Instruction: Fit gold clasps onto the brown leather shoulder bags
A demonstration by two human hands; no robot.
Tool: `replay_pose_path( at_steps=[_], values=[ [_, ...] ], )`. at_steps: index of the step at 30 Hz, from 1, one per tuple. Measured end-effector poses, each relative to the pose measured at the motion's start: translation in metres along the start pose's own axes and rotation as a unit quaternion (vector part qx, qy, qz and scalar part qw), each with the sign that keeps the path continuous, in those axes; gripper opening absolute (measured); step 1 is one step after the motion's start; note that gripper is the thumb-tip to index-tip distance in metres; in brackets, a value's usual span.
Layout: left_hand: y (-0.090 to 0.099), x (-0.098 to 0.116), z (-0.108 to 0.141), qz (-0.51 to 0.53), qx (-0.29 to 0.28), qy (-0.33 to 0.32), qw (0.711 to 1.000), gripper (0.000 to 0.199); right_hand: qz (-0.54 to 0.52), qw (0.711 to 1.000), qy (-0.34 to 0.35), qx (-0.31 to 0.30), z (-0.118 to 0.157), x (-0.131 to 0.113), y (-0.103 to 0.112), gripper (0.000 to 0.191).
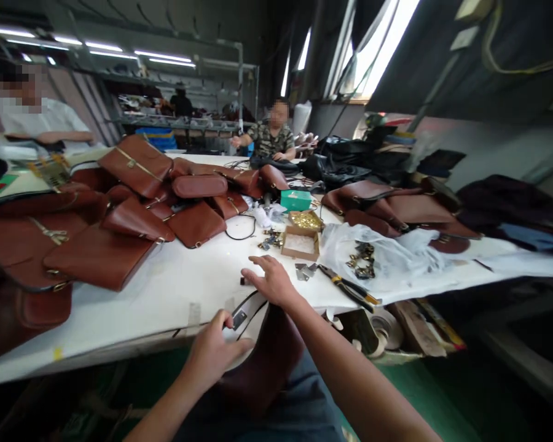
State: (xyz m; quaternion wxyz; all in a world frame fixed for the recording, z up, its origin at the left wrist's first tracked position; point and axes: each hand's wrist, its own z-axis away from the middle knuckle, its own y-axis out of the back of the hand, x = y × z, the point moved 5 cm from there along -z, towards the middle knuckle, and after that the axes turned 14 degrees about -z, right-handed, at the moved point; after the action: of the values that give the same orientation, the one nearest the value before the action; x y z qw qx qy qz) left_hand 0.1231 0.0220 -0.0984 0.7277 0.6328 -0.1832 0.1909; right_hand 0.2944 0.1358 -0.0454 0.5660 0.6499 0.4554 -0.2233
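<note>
A brown leather bag (276, 356) rests on my lap against the table's front edge, its pale-lined mouth facing up. My left hand (215, 344) grips the rim of this bag, thumb and fingers on either side. Beside those fingertips a small grey metal plate (240, 319) lies against the pale lining. My right hand (271, 279) is stretched over the bag's far side above the table, fingers apart and holding nothing visible. A small dark piece (245, 281) is just under its fingers. Loose metal plates (305, 270) and yellow-and-black pliers (348, 287) lie to its right.
Brown bags (120, 245) pile up on the left, with another heap (410, 212) at right. Behind my right hand are a cardboard box (300, 253), a box of gold parts (305, 220) and a green box (295, 200). Clear plastic (400, 252) holds metal clasps. Two people sit beyond.
</note>
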Motion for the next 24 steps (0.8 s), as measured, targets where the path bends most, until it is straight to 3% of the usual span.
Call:
replay_pose_path(
  at_steps=[3,5,7,9,13,19,24],
  values=[
    [0.03,0.006,-0.016,-0.107,-0.041,-0.066,0.991,0.034,-0.109,0.983,0.01,0.147,0.06,0.016,0.035,0.029],
    [0.038,0.007,-0.025,-0.181,-0.09,-0.108,0.973,0.033,-0.129,0.955,-0.062,0.261,0.113,0.049,0.058,0.027],
    [0.034,0.007,-0.029,-0.23,-0.142,-0.148,0.951,0.033,-0.129,0.908,-0.175,0.359,0.164,0.094,0.077,0.033],
    [0.026,0.006,-0.032,-0.246,-0.191,-0.173,0.934,0.034,-0.128,0.875,-0.231,0.405,0.196,0.132,0.091,0.045],
    [0.017,0.01,-0.038,-0.247,-0.224,-0.174,0.926,0.037,-0.177,0.866,-0.271,0.38,0.206,0.176,0.098,0.049],
    [0.016,0.023,-0.045,-0.246,-0.228,-0.183,0.924,0.038,-0.262,0.872,-0.279,0.306,0.196,0.182,0.09,0.048],
    [0.013,0.026,-0.046,-0.252,-0.233,-0.196,0.918,0.038,-0.268,0.871,-0.318,0.26,0.202,0.186,0.094,0.051]
  ],
)
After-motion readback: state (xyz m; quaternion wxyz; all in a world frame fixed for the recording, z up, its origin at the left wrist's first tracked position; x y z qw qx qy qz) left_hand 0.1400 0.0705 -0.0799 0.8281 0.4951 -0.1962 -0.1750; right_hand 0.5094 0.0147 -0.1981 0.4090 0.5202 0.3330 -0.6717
